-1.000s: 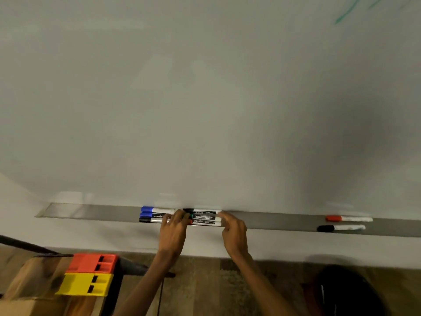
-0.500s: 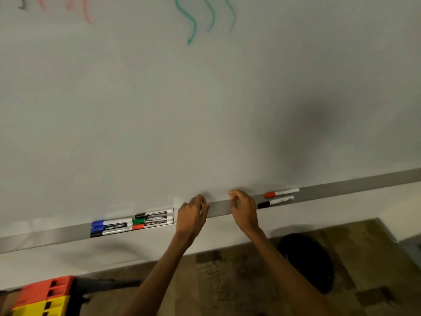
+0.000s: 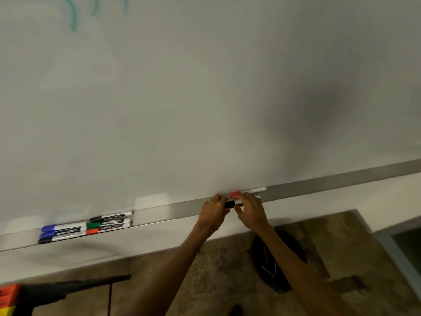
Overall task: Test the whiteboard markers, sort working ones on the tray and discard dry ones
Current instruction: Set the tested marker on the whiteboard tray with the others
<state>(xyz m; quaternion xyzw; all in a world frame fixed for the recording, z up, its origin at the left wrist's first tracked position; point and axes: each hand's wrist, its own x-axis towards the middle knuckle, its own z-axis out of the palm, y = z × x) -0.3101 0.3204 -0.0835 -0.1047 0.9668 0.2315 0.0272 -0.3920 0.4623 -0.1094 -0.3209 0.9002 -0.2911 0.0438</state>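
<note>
A grey tray (image 3: 319, 184) runs along the bottom of the whiteboard (image 3: 205, 99). Several capped markers (image 3: 91, 226) lie grouped on its left part: blue, black, green and red caps. Further right lie a red-capped marker (image 3: 248, 192) and a black-capped marker (image 3: 230, 204). My left hand (image 3: 214, 212) has its fingers at the black cap. My right hand (image 3: 250, 210) closes around the white barrel of that same marker, hiding most of it. The red-capped marker lies just behind my fingers, untouched.
Green squiggles (image 3: 74, 17) mark the board's top left. Below the tray are a white wall strip and patterned floor with a dark round object (image 3: 278, 261). An orange and yellow block (image 3: 8, 299) and a dark stand (image 3: 68, 287) sit at bottom left.
Both hands left the grouped markers and moved right along the tray to the two separate markers, now closing on the black-capped one. The view swung right and tilted.
</note>
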